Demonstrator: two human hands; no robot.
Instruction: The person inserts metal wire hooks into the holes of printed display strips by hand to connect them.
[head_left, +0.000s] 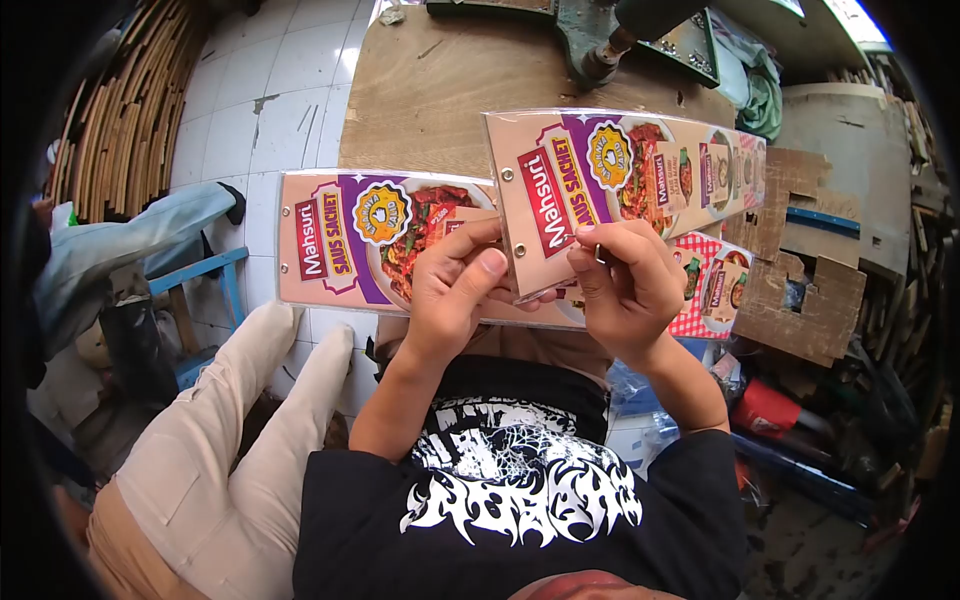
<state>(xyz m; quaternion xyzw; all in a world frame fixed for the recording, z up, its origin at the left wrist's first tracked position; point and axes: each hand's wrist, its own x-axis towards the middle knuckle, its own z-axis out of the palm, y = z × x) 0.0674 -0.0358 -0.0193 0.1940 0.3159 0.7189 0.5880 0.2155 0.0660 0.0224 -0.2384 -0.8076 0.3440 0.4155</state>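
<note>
A long printed Mahsuri board (590, 190) with two metal eyelets at its left end is raised and tilted between my hands. My left hand (455, 285) is closed on its lower left corner, thumb on top. Against its lower edge, my right hand (635, 285) pinches with thumb and index finger; a small thin thing shows at the fingertips, too small to name. Beneath lies a second Mahsuri board (330, 240), also with eyelets. A red-checked board (715, 290) sticks out at the right.
The wooden table (420, 90) carries a green metal machine (597, 60) and a tray of small metal parts (690, 45). A person in light trousers (200, 480) is at the left. Cut cardboard (800, 300) stands right; wood strips (120, 110) fill the upper left.
</note>
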